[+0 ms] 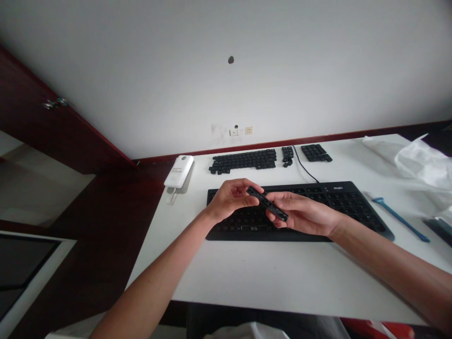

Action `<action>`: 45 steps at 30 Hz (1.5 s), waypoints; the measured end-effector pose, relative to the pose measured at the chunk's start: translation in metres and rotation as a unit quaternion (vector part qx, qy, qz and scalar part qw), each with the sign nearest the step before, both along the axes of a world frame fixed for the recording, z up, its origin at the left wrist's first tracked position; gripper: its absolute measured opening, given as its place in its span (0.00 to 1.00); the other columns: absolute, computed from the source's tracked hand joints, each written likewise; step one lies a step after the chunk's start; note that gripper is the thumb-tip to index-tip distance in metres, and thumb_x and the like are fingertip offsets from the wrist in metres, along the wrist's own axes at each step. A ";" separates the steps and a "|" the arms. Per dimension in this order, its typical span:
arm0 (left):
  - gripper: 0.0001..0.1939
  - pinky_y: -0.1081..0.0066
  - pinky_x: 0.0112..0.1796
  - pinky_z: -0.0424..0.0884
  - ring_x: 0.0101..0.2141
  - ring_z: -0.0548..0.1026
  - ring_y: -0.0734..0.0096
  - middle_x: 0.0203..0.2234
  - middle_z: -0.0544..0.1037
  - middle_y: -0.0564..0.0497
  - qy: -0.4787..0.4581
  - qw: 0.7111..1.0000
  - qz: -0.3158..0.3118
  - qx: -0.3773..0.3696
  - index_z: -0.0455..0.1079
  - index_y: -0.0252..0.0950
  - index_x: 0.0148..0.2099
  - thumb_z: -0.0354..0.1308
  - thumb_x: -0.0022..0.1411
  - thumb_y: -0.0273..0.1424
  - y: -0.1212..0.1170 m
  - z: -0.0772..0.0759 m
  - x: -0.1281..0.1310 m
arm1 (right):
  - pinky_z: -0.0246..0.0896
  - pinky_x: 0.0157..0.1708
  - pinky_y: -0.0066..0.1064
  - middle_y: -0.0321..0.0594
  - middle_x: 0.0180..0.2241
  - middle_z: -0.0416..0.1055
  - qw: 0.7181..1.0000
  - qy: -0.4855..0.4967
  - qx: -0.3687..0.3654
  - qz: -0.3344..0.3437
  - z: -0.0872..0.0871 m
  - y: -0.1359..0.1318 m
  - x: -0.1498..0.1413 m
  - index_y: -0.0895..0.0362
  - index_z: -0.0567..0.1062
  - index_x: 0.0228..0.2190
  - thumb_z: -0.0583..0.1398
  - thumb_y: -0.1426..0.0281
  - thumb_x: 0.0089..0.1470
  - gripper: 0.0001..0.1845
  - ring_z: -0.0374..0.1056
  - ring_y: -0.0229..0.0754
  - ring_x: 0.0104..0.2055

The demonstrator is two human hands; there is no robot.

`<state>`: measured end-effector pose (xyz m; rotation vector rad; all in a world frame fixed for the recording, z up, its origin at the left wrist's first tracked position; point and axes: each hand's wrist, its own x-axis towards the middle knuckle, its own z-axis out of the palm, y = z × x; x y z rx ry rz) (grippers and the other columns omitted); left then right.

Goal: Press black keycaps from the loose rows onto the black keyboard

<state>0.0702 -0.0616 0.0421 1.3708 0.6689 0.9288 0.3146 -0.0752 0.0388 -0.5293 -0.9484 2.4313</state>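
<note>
Pinching a long black bar [265, 202] in both hands above the keyboard [353, 205], one end toward ten o'clock, the other toward four. Left hand [231, 200] nearly closed, thumb and fingers gripping near the upper end; right hand [304, 213] half curled, fingers around the lower part. Probably best handled with light, even pressure near both ends, no bending or twisting, fingertips off any fragile clips. Worth keeping low, for a short drop after any slip. Loose black keycaps [247, 159] beyond the keyboard at twelve o'clock; blue tool [402, 219] at three, well apart from both hands. Hidden: keys beneath the hands, some right fingertips behind the bar. Too small and dark to read: fine detail on the bar. Cut off past the tool: a dark flat object [439, 230].
</note>
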 end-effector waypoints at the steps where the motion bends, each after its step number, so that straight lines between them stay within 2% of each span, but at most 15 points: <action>1: 0.19 0.73 0.29 0.56 0.27 0.63 0.78 0.24 0.67 0.56 0.000 1.000 0.001 0.000 0.82 0.38 0.44 0.77 0.54 0.42 0.000 0.000 -0.001 | 0.71 0.35 0.20 0.44 0.36 0.80 1.000 0.002 -0.006 0.007 0.000 -0.001 0.000 0.60 0.81 0.46 0.69 0.65 0.62 0.14 0.75 0.32 0.32; 12: 0.24 0.72 0.29 0.58 0.26 0.65 0.76 0.24 0.68 0.56 0.005 1.000 0.015 -0.003 0.82 0.37 0.42 0.77 0.50 0.47 0.001 -0.001 -0.001 | 0.71 0.33 0.20 0.46 0.34 0.80 0.999 0.031 -0.015 0.023 -0.002 -0.001 0.000 0.63 0.81 0.46 0.69 0.67 0.62 0.14 0.75 0.32 0.30; 18: 0.19 0.72 0.30 0.55 0.27 0.62 0.77 0.24 0.66 0.56 0.009 1.000 0.011 0.011 0.83 0.39 0.43 0.77 0.53 0.44 0.002 -0.001 -0.006 | 0.71 0.37 0.22 0.45 0.36 0.80 0.998 0.059 -0.017 0.027 -0.001 -0.002 0.002 0.60 0.80 0.50 0.69 0.69 0.62 0.16 0.76 0.34 0.34; 23: 0.20 0.72 0.30 0.55 0.27 0.62 0.76 0.24 0.67 0.56 0.019 0.999 0.027 0.017 0.83 0.39 0.42 0.77 0.52 0.45 0.003 -0.001 -0.009 | 0.71 0.37 0.22 0.45 0.38 0.79 0.997 0.068 -0.018 0.038 0.002 -0.002 0.003 0.60 0.78 0.54 0.68 0.70 0.63 0.19 0.75 0.33 0.35; 36: 0.22 0.72 0.28 0.58 0.26 0.66 0.75 0.23 0.70 0.56 0.037 0.999 0.020 0.015 0.82 0.39 0.41 0.78 0.49 0.46 0.003 0.005 -0.008 | 0.71 0.38 0.23 0.44 0.38 0.78 0.998 0.051 0.006 0.039 0.004 -0.001 0.004 0.60 0.77 0.54 0.68 0.69 0.62 0.19 0.75 0.34 0.36; 45: 0.22 0.73 0.29 0.56 0.26 0.63 0.77 0.24 0.71 0.55 0.033 0.999 0.000 0.014 0.82 0.37 0.41 0.77 0.51 0.47 0.005 0.002 -0.010 | 0.72 0.39 0.24 0.47 0.38 0.80 0.997 0.058 -0.021 0.050 0.003 -0.005 0.001 0.60 0.76 0.54 0.67 0.73 0.63 0.19 0.77 0.37 0.39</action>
